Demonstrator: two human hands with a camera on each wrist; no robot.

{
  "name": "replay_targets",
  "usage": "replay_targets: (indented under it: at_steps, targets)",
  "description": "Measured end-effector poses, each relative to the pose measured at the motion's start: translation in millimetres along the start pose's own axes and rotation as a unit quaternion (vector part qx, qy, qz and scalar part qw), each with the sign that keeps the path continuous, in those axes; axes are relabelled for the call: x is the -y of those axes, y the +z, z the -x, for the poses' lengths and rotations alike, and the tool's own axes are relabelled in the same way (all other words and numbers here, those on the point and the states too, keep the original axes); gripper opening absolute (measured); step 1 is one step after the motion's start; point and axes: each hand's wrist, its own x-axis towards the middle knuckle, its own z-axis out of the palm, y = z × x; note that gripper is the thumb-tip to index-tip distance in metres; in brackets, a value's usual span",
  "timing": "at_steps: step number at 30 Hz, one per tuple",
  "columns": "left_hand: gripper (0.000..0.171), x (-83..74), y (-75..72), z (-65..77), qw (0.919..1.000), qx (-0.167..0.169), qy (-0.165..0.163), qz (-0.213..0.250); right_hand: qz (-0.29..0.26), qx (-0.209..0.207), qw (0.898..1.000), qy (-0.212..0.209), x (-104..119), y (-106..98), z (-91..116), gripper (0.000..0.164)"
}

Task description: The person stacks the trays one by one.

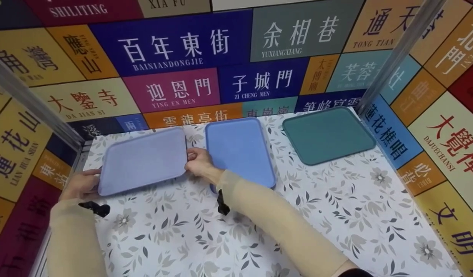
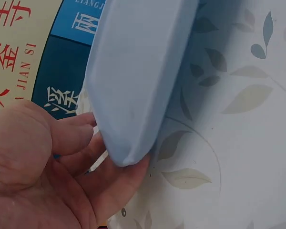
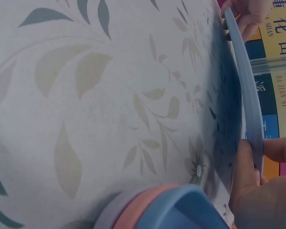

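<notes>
A pale lavender tray (image 1: 144, 161) is raised at a slant over the left of the table, throwing a shadow on the cloth in the right wrist view. My left hand (image 1: 79, 182) holds its near left corner, with fingers under the edge (image 2: 138, 148) in the left wrist view. At the opposite short side my right hand (image 1: 200, 161) pinches the rim between thumb and fingers (image 3: 245, 162). Just right of that hand lies a blue tray (image 1: 240, 150). Its corner (image 3: 190, 205) tops a stack with a pink tray (image 3: 140, 205) and a lavender tray (image 3: 112, 212) beneath.
Farther right, a dark green tray (image 1: 328, 134) lies near the table's back right corner. A leaf-patterned white cloth (image 1: 336, 231) covers the table. Printed panels (image 1: 175, 46) stand behind and at both sides, with metal posts (image 1: 398, 50) at the corners.
</notes>
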Motion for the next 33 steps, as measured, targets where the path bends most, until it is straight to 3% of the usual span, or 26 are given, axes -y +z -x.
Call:
replay_targets:
  at_steps: [5,9,13,19,23,28,33]
  targets:
    - [0.071,4.4,-4.9,4.8,0.9988,0.004,-0.006,0.048,-0.045,0.010,0.999,0.018,4,-11,1,0.065]
    - [0.073,1.5,-7.5,9.5,0.9934,0.026,0.032,0.107,-0.065,0.020,0.997,0.020,11,-20,1,0.063]
    - [0.074,-6.1,-8.0,14.7,0.9785,0.057,0.074,0.184,-0.066,0.047,0.997,0.016,18,-30,1,0.064]
    - [0.075,-15.3,-6.4,26.3,0.9488,0.120,0.100,0.275,-0.068,0.074,0.995,0.007,29,-51,0,0.064]
    - [0.061,-15.0,-3.0,35.2,0.9292,0.160,0.108,0.315,-0.062,0.083,0.995,0.006,33,-65,-3,0.063]
    - [0.051,-14.4,5.9,41.6,0.9206,0.168,0.104,0.337,-0.058,0.107,0.992,0.014,33,-77,-4,0.067]
    - [0.073,-16.5,15.9,45.0,0.9131,0.168,0.112,0.354,-0.080,0.086,0.993,0.023,29,-82,-3,0.062]
